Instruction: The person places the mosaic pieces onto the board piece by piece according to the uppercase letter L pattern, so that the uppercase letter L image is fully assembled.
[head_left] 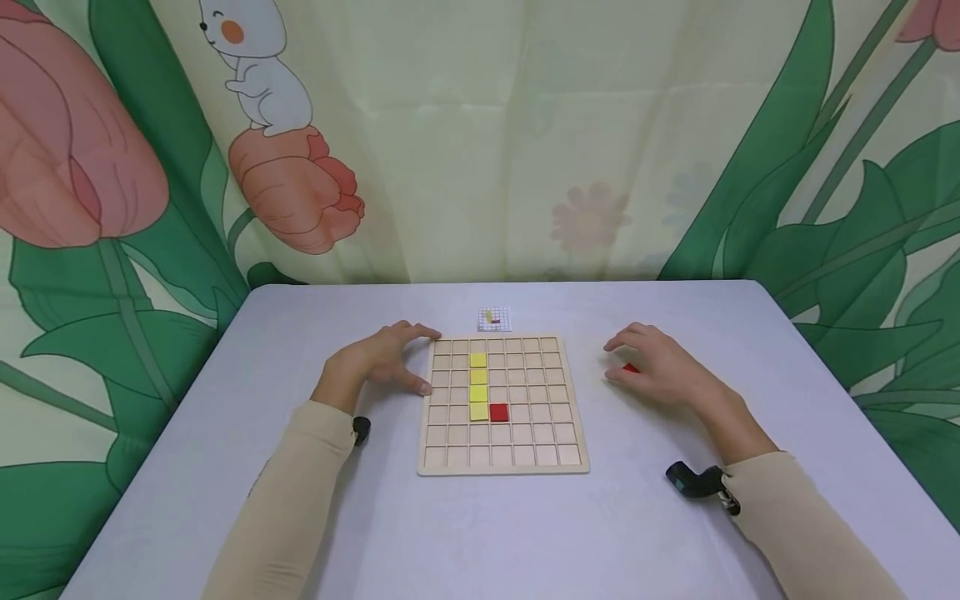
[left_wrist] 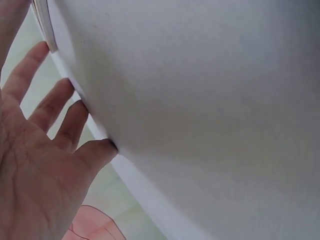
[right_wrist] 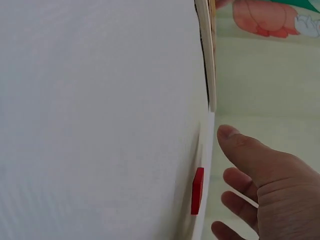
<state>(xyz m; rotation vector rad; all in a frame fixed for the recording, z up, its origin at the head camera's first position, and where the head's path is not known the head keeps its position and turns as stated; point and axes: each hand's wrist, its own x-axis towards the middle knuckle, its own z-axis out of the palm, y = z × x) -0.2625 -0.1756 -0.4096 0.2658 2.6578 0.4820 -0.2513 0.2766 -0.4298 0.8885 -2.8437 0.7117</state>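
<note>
A wooden grid board [head_left: 459, 457] lies on the table. Several yellow square tiles [head_left: 478, 377] form a column on it, and one red tile [head_left: 498, 412] sits right of the lowest yellow one. At the board's left edge is my left hand [head_left: 382, 354], its thumb and index fingertip spread apart against the rim. To the right of the board, my right hand [head_left: 660, 367] hovers over a loose red tile [right_wrist: 197, 191], partly hidden by it in the head view. The right wrist view shows a gap between those fingers and the tile.
Behind the board lies a small pattern card [head_left: 494, 319] printed with a grid and coloured squares. A white cloth covers the table [head_left: 510, 533]. Past the table's far edge hangs a printed curtain [head_left: 480, 167] with flowers and a white animal.
</note>
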